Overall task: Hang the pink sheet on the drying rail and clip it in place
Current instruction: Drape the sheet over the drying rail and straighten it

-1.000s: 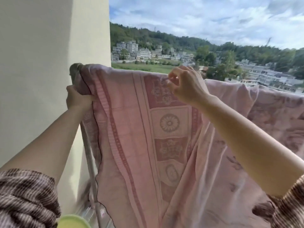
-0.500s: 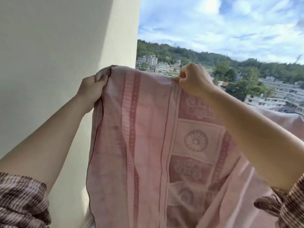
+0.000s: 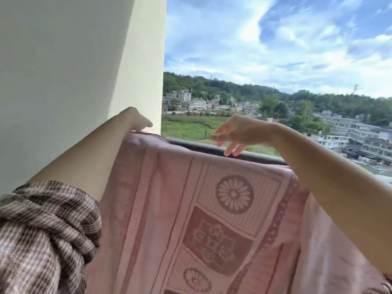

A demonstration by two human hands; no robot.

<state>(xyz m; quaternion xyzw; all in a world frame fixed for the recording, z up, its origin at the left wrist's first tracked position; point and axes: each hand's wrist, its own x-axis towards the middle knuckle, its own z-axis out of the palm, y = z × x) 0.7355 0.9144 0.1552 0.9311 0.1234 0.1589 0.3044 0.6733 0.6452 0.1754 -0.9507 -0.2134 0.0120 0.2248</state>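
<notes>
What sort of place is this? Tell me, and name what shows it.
Probably a high balcony of a home: a rail with a pink sheet draped over it, a cream wall on the left, and houses lower down with wooded hills beyond.

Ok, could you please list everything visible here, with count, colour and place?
pink sheet: one, pink with darker flower pattern, draped over the rail, centre.
drying rail: one, dark, from the wall rightwards, partly under the sheet.
wall: one, cream, left.
houses: many, pale, far behind the rail.
hills: several, green, on the horizon.
sleeve: one, brown checked, lower left.
left hand: one, at the sheet's top corner by the wall; grip unclear.
right hand: one, fingers spread, above the rail, holding nothing.
</notes>
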